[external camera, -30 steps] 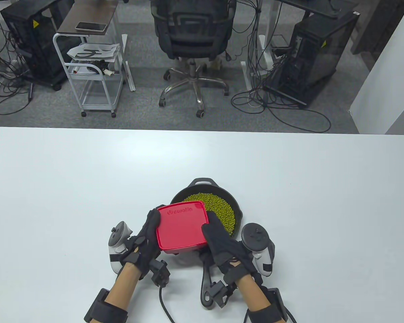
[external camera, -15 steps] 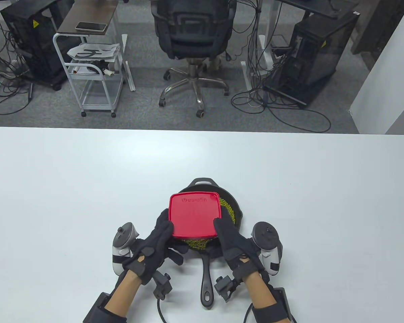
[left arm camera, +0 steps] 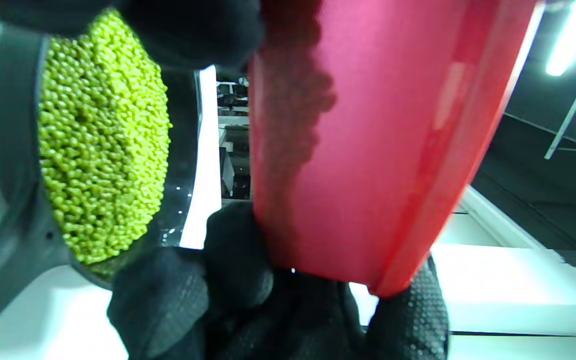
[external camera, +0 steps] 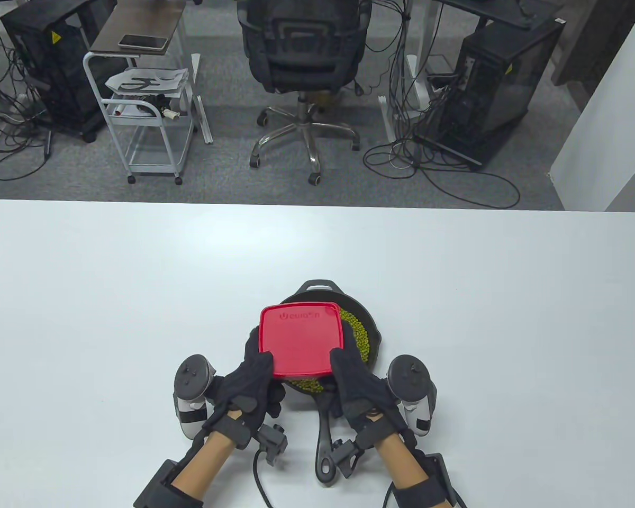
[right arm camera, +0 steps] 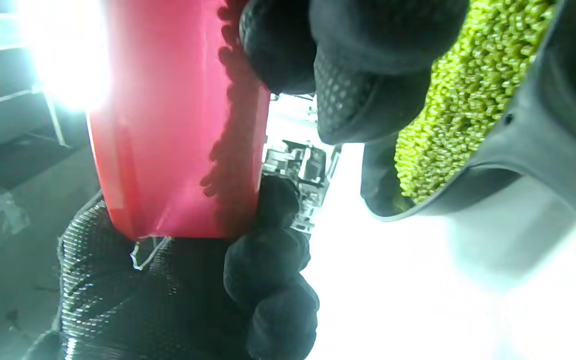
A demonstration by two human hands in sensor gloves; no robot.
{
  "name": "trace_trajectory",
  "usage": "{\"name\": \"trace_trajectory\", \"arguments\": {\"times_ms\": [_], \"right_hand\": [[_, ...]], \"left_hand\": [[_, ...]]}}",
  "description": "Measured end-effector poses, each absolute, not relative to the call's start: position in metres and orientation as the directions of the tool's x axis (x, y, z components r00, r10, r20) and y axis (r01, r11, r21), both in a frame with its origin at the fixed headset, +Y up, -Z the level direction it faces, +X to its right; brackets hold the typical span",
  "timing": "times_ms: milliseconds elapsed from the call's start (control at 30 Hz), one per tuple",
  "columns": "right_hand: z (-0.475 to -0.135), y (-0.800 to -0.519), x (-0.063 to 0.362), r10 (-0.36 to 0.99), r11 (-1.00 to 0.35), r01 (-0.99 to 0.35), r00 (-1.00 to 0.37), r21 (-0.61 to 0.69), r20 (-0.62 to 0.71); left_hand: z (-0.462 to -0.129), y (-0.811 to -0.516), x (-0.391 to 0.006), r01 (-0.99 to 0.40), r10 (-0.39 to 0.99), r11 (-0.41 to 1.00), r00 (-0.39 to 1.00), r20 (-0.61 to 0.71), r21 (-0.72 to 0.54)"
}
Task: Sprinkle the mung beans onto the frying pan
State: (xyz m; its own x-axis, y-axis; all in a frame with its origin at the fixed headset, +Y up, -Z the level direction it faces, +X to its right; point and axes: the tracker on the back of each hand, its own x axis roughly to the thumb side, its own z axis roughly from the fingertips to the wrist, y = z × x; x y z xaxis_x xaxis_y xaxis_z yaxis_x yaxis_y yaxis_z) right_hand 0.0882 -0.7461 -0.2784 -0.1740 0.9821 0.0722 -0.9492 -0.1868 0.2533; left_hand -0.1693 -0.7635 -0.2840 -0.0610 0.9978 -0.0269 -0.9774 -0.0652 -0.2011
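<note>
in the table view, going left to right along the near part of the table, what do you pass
Left tracker → left hand → red container over the frying pan → right hand → right tracker.

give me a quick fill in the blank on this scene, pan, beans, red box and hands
1. The red container is held upside down above the ____.
2. The mung beans in the pan are ____ in colour.
3. The left hand and right hand grip the container from ____ sides.
4. The frying pan handle points toward the ____.

Missing words: frying pan; green; opposite; person
</note>
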Motion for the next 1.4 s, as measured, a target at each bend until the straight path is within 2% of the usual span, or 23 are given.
{"name": "trace_trajectory", "arguments": {"times_ms": [133, 167, 367, 500, 700, 867, 933, 1200, 1400], "right_hand": [[-0.278, -0.746, 0.088, 0.977, -0.211, -0.956, -0.198, 0.204, 0.085], [-0.275, -0.745, 0.088, 0.983, -0.178, -0.961, -0.164, 0.211, 0.084], [-0.276, -0.744, 0.087, 0.975, -0.205, -0.963, -0.185, 0.176, 0.121], [-0.276, -0.744, 0.085, 0.987, -0.150, -0.968, -0.135, 0.202, 0.085], [-0.278, -0.743, 0.084, 0.981, -0.191, -0.936, -0.167, 0.296, 0.103], [-0.279, -0.738, 0.091, 0.947, -0.310, -0.912, -0.271, 0.267, 0.175], [-0.282, -0.737, 0.097, 0.944, -0.320, -0.907, -0.281, 0.272, 0.173], [-0.289, -0.738, 0.120, 0.967, -0.247, -0.938, -0.221, 0.243, 0.127], [-0.293, -0.738, 0.132, 0.977, -0.202, -0.955, -0.183, 0.218, 0.107]], "left_hand": [[-0.278, -0.761, -0.165, -0.985, 0.999, -0.040, -0.044, 0.023, -0.165], [-0.282, -0.762, -0.167, -0.992, 0.999, -0.006, -0.012, 0.052, -0.128], [-0.281, -0.759, -0.167, -0.988, 0.998, -0.025, -0.034, 0.052, -0.153], [-0.282, -0.760, -0.169, -0.985, 0.998, -0.047, -0.055, 0.041, -0.164], [-0.285, -0.763, -0.179, -0.981, 0.994, -0.107, -0.108, -0.002, -0.165], [-0.286, -0.759, -0.198, -0.970, 0.973, -0.229, -0.227, -0.026, -0.080], [-0.288, -0.755, -0.211, -0.966, 0.966, -0.257, -0.255, -0.036, -0.039], [-0.296, -0.756, -0.276, -0.943, 0.946, -0.297, -0.312, -0.088, 0.152], [-0.300, -0.775, -0.306, -0.947, 0.945, -0.199, -0.254, -0.207, 0.253]]}}
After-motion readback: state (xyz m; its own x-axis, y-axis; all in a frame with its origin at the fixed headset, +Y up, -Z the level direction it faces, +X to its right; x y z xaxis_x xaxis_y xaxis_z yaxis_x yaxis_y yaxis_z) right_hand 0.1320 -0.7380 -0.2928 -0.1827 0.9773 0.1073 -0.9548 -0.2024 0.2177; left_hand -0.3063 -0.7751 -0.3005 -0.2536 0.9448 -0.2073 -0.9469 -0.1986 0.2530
